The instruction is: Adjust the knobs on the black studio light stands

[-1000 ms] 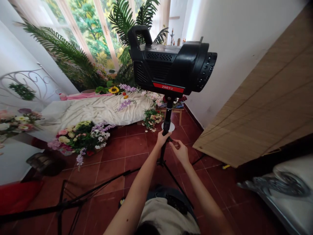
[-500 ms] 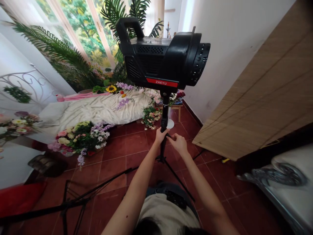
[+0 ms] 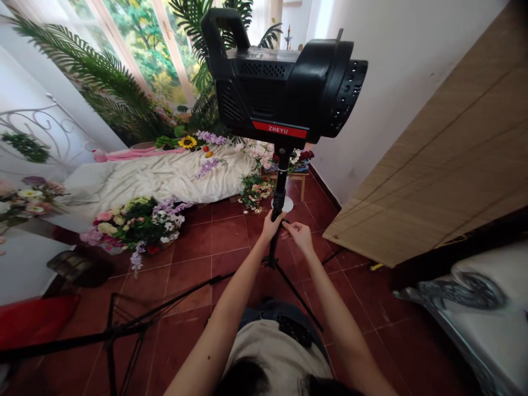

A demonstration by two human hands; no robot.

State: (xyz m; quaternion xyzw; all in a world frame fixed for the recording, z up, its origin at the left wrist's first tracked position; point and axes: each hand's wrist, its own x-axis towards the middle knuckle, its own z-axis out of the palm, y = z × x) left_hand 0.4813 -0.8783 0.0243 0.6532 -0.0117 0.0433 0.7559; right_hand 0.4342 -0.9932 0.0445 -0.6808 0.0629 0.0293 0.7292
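Observation:
A black studio light with a red label and a top handle sits on a black light stand in front of me. My left hand is wrapped round the stand's pole below the light. Beside it, on the pole's right side, my right hand pinches a small dark knob, mostly covered by the fingers. The stand's legs spread out over the floor near my body.
A second black stand lies across the lower left. Flowers stand beside a bed with a cream blanket. A large wooden panel leans at the right, above a silver-framed seat. Red tiles cover the floor.
The light appears slightly higher and further right in view, partly as my view shifts. My left hand keeps its hold on the pole; my right fingers have turned a little at the knob.

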